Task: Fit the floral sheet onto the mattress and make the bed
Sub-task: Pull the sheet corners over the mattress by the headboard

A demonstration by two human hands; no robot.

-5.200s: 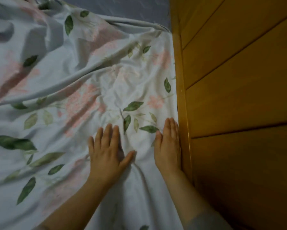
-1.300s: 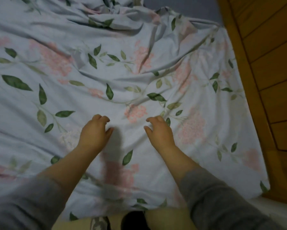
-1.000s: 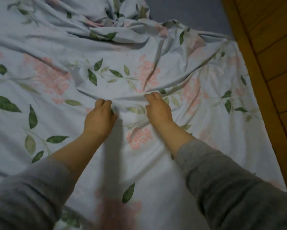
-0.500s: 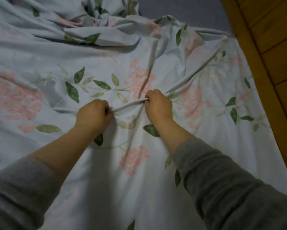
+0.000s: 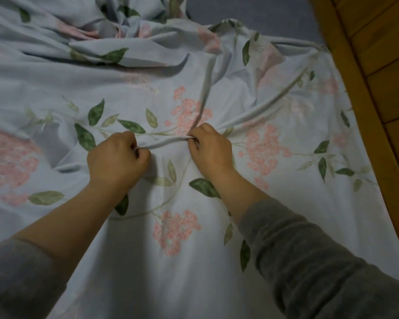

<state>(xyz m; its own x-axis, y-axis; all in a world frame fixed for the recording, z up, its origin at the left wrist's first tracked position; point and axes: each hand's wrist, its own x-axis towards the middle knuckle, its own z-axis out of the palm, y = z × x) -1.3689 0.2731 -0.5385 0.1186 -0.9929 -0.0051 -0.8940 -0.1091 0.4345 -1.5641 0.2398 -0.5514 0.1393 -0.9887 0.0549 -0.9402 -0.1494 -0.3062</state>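
The floral sheet (image 5: 193, 261) lies bunched on the bed beside the wooden wall (image 5: 378, 72). Left hand (image 5: 116, 161) and right hand (image 5: 211, 150) each pinch one fold. I think it's the smoothing step; next, pull away from the wall.

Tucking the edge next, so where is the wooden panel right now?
In the head view, the wooden panel runs down the right side, bordering the floral sheet, beyond the right hand.

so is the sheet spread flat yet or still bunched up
Still bunched. The floral sheet lies rumpled in a heap at the far end, and the left hand and right hand pinch a raised fold between them.
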